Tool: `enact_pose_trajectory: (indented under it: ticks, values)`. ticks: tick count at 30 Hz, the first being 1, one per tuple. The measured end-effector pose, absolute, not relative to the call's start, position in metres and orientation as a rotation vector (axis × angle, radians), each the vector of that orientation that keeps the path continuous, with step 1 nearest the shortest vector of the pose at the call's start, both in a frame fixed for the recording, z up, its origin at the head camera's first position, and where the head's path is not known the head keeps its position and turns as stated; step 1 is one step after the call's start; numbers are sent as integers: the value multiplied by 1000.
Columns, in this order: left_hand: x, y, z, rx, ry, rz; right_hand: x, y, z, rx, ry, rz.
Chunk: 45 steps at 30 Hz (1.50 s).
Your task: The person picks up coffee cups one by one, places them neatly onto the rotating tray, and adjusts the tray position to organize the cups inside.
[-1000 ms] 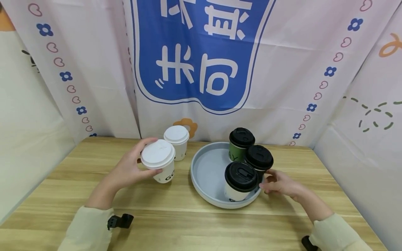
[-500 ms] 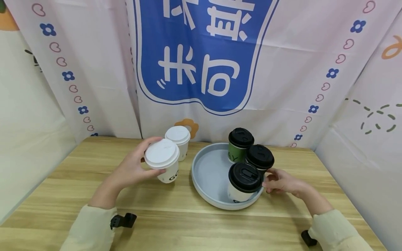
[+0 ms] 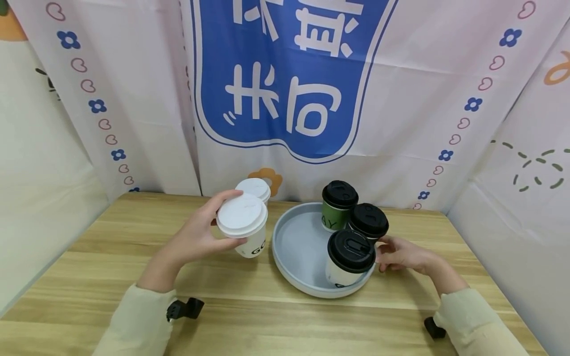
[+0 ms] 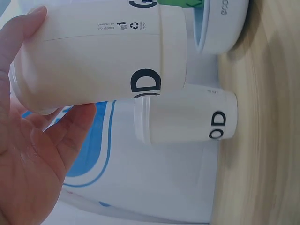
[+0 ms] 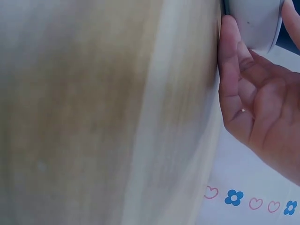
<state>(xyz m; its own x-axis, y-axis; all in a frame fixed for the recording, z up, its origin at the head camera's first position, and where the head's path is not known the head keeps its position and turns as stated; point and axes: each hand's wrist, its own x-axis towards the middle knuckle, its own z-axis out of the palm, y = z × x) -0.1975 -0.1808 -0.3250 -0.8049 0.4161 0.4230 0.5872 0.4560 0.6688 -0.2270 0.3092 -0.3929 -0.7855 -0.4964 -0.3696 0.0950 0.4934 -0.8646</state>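
Observation:
My left hand [image 3: 193, 242] grips a white paper coffee cup [image 3: 242, 217] with a white lid. In the left wrist view this cup [image 4: 93, 56] hangs above the table, thumb and fingers around its lid end. Behind it stands a second white-lidded cup [image 4: 183, 117], upright on the table and partly hidden in the head view. My right hand [image 3: 407, 257] holds the right edge of a round grey tray [image 3: 294, 247], thumb near the rim and fingers low against the wall [image 5: 255, 23]. On the tray stand a green cup [image 3: 335, 215], a white cup [image 3: 345, 273] and another black-lidded cup [image 3: 368, 220].
The wooden table [image 3: 249, 321] ends at the back against a hanging white cloth [image 3: 401, 128] with a blue printed panel. Further pale cloth walls [image 3: 44, 198] close off both sides. The tray's left half is bare, a short gap right of the lifted cup.
My left hand has carried the white-lidded cup rightward, closer to the tray, so it now covers more of the cup behind. The right hand stays at the tray's edge.

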Motion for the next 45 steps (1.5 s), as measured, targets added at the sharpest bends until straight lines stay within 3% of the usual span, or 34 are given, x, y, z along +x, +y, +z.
enact_pose_trajectory:
  ticks: [18, 45]
  values:
    - [-210, -138, -320, -1063, -2439, -1366, -229, 309, -394, -354, 2138, -1300]
    - [-220, -87, -346, -1206, -2565, -1373, -228, 307, -389, -321, 2162, -1271]
